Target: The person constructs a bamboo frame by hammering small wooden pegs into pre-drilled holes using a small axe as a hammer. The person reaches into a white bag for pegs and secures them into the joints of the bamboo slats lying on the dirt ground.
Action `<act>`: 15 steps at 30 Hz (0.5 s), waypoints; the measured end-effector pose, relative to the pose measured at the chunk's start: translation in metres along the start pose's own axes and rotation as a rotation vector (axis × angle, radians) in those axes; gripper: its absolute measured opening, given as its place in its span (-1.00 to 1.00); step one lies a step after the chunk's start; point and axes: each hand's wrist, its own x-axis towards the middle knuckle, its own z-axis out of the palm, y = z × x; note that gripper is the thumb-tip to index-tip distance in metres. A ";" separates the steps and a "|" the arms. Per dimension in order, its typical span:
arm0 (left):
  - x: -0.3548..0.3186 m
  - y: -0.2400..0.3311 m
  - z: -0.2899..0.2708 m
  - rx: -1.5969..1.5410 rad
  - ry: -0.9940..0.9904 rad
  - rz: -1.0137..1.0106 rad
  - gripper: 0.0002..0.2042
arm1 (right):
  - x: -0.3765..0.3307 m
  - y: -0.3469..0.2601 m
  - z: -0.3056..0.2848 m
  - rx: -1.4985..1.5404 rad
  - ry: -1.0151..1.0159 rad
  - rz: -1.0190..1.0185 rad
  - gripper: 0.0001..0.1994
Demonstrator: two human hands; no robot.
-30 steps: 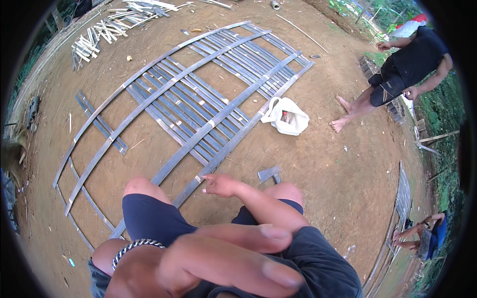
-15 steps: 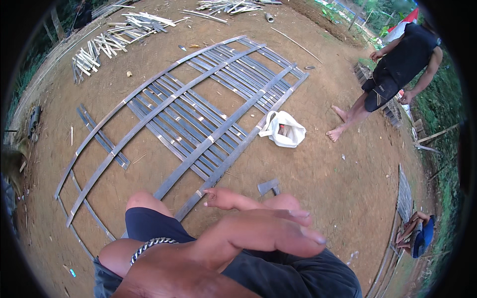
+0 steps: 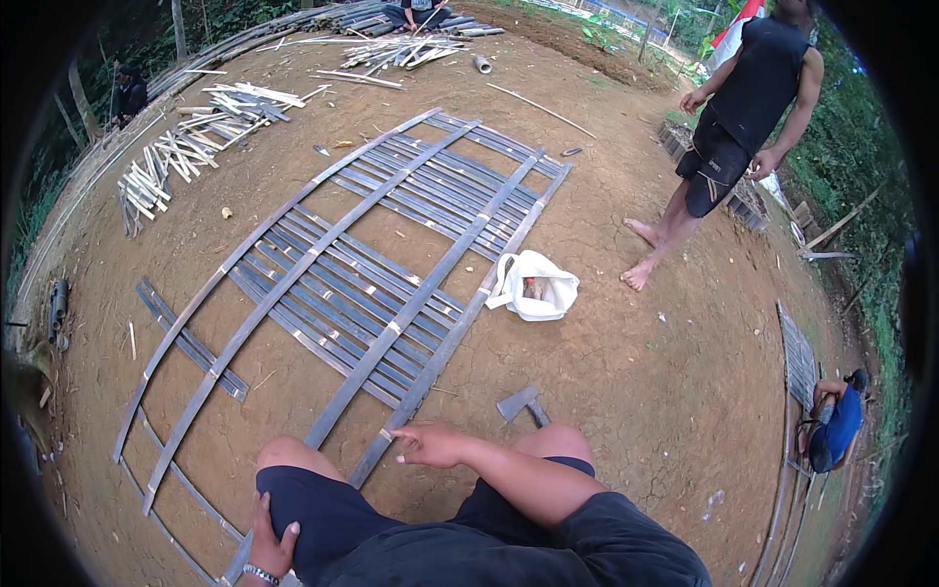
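Right hand: the right hand (image 3: 430,445) reaches forward over the knee, loosely open with the fingers spread and pointing left; it holds nothing and hovers at the near end of a long bamboo rail (image 3: 445,338).
Left hand: the left hand (image 3: 269,533) lies flat on the left thigh, fingers relaxed, empty, a bead bracelet at the wrist.
Work piece: a big bamboo lattice (image 3: 362,264) lies flat on the bare dirt ground (image 3: 636,391), dark slats side by side and crossed by long pale rails that run away from the person.
Where it sits: the lattice's near rail ends lie just in front of the knees; its far end is well away up the yard.
Tool: a hatchet (image 3: 518,403) lies on the dirt just beyond the right knee, near the right hand but not touched.
Around: a white bag (image 3: 533,286) sits just right of the lattice; a pile of split bamboo (image 3: 196,132) lies far left; another person (image 3: 734,127) stands barefoot to the right.
Doing it well: it seems best to grip the rail end firmly close to the nearest crossing, so that the neighbouring slats keep their spacing.
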 end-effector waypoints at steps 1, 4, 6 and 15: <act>-0.010 0.005 0.005 -0.051 -0.017 -0.047 -0.20 | -0.005 0.007 -0.001 0.002 -0.001 0.032 -0.24; -0.040 0.022 -0.001 -0.124 -0.070 -0.231 -0.25 | -0.008 0.014 0.002 0.011 -0.020 0.071 -0.24; -0.044 0.013 -0.005 -0.077 -0.199 -0.524 -0.17 | -0.005 0.018 0.007 0.024 -0.023 0.085 -0.24; -0.013 0.041 0.008 0.293 -0.018 -0.033 -0.15 | 0.024 0.029 0.023 0.017 0.001 -0.067 -0.23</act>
